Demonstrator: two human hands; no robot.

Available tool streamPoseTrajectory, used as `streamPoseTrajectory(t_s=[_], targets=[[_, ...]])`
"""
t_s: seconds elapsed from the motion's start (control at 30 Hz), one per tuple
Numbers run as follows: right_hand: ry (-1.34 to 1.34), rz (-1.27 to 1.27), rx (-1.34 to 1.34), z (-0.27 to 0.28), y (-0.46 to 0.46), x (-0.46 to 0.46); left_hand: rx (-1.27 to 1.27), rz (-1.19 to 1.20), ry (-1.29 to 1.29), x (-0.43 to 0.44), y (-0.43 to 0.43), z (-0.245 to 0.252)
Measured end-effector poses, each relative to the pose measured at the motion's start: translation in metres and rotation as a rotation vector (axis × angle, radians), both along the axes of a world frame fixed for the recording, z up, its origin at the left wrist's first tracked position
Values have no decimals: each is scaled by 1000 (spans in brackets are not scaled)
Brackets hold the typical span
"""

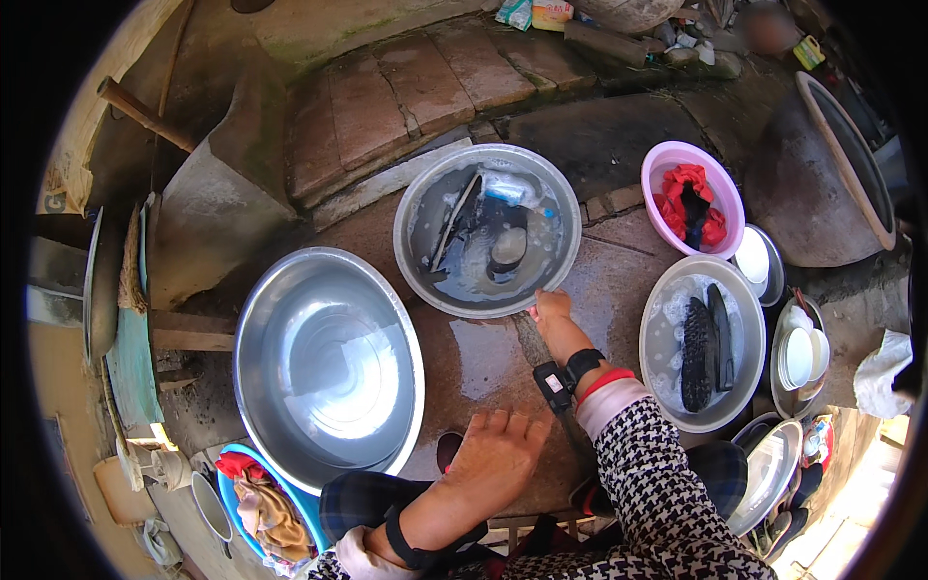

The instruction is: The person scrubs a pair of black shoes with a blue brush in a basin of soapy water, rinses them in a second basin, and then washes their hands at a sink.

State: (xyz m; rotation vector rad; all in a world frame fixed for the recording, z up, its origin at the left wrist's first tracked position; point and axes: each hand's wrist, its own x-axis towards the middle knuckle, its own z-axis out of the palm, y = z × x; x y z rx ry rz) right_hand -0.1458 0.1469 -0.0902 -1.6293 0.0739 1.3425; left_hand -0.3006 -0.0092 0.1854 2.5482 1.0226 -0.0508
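My right hand (552, 310) grips the near rim of a metal basin (487, 313), thumb and fingers closed on its edge. Inside are grey, sudsy water, a dark shoe (457, 225) with a pale sole edge on the left, and a clear plastic item (511, 190) with a blue part. A rounded pale object (509, 246), whose kind I cannot tell, lies near the basin's middle. My left hand (500, 446) hovers palm down above the lap, holding nothing, its fingers slightly apart. To its left stands a larger shiny metal basin (326, 370), apparently with clear water.
On the right, another metal basin (656, 406) holds two dark shoes (703, 348) in suds. Behind it are a pink basin (656, 156) with red cloth (681, 192) and a large earthen jar (812, 188). A blue tub (230, 500) of clothes sits lower left; stacked bowls (797, 359) stand far right.
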Motion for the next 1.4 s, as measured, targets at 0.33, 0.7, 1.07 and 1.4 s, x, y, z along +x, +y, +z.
streamPoseTrajectory(t_s=[0.33, 0.7, 1.07, 1.4], targets=[[126, 5, 165, 18, 75, -4, 34, 76, 62, 2, 10, 1], [-329, 540, 48, 54, 12, 24, 158, 76, 4, 9, 2, 3], [-606, 1025, 285, 165, -93, 74, 9, 41, 67, 15, -2, 7], [-244, 816, 475, 279, -181, 74, 104, -58, 95, 34, -10, -4]])
